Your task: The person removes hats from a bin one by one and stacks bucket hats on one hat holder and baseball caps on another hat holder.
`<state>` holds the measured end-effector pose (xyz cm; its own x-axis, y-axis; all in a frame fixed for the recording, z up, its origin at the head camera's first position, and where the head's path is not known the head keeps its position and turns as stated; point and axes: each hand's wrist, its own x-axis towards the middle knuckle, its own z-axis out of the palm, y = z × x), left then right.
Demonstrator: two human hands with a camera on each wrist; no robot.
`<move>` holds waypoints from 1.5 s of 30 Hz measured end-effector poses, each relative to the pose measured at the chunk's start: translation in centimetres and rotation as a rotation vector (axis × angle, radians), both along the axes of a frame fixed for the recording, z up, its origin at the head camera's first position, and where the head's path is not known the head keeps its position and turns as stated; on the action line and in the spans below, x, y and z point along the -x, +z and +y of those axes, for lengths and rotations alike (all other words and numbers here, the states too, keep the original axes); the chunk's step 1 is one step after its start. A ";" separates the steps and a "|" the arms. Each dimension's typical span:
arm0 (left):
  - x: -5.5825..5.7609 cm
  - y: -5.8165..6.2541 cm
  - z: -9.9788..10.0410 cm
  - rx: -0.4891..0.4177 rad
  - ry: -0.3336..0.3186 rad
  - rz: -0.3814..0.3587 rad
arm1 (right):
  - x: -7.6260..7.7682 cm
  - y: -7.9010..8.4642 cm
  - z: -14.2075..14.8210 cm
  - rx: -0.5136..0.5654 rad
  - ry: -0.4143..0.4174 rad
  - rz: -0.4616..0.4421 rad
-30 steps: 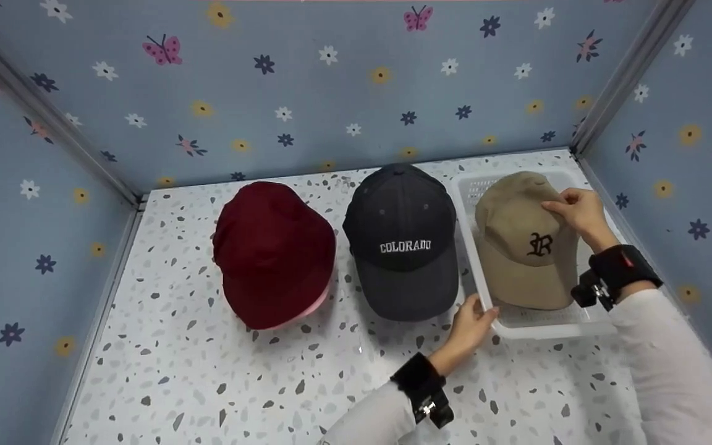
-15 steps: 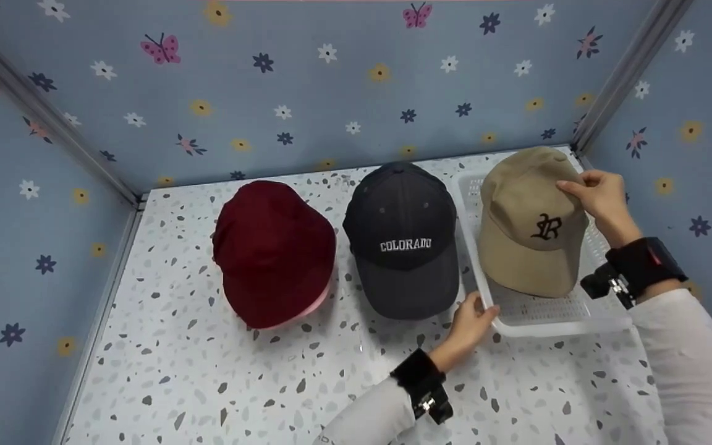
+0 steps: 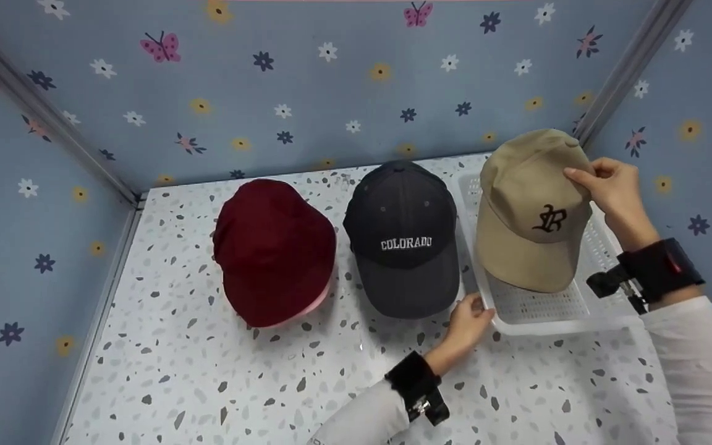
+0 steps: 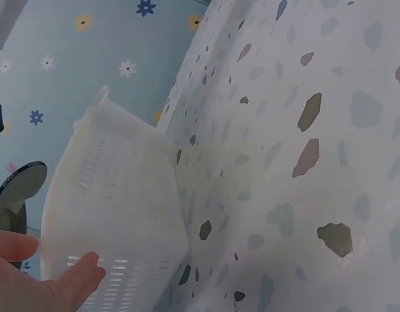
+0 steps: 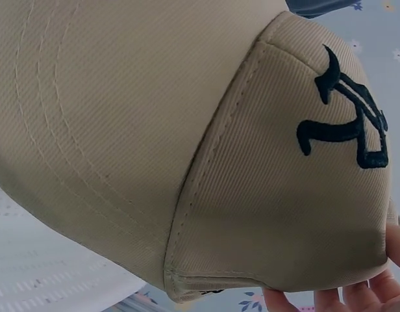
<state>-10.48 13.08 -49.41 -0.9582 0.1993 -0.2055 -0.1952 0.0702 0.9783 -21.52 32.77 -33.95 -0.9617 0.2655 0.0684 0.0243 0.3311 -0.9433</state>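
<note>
My right hand (image 3: 617,188) pinches the right side of a tan baseball cap (image 3: 520,191) between thumb and fingers. The cap hangs over a white plastic basket (image 3: 557,326), brim toward me. In the right wrist view, fingers (image 5: 362,296) lie under the edge of the cap's crown (image 5: 284,214), and its dark embroidered letters show. At the basket's front left corner my left hand (image 3: 470,324) holds the rim, thumb at the corner and fingers along the left side. The left wrist view shows that hand (image 4: 44,279) against the basket wall (image 4: 115,188).
A dark grey cap (image 3: 400,210) lettered COLORADO sits just left of the basket. Further left lies a dark red cap (image 3: 272,253) with something pink under its edge. Flower-patterned panels (image 3: 331,80) enclose the speckled white table (image 3: 238,383) at the back and sides.
My right hand has raised the tan cap up and away from the basket floor, slightly to the right. The left hand stays at the basket corner. The other two caps have not moved.
</note>
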 end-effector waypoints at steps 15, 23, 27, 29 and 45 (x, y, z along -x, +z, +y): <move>-1.2 3.3 -2.7 -0.127 0.065 0.097 | -2.0 2.5 -0.9 0.324 0.030 0.033; -0.6 5.7 -4.0 -0.526 0.156 -0.012 | -3.0 3.1 -1.8 0.399 0.054 0.047; -0.1 6.3 -4.9 -0.570 0.163 -0.049 | -3.5 3.1 -2.6 0.426 0.061 0.074; 0.1 6.3 -5.2 -0.586 0.152 -0.061 | -3.7 3.1 -3.0 0.440 0.058 0.085; 0.3 6.1 -6.6 -0.690 0.090 -0.035 | -4.8 2.8 -5.7 0.423 0.063 0.147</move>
<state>-10.80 6.52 -43.33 -0.9723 0.2153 -0.0913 -0.2030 -0.5832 0.7865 -16.69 27.10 -31.15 -0.9650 0.2412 0.1034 -0.1278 -0.0874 -0.9879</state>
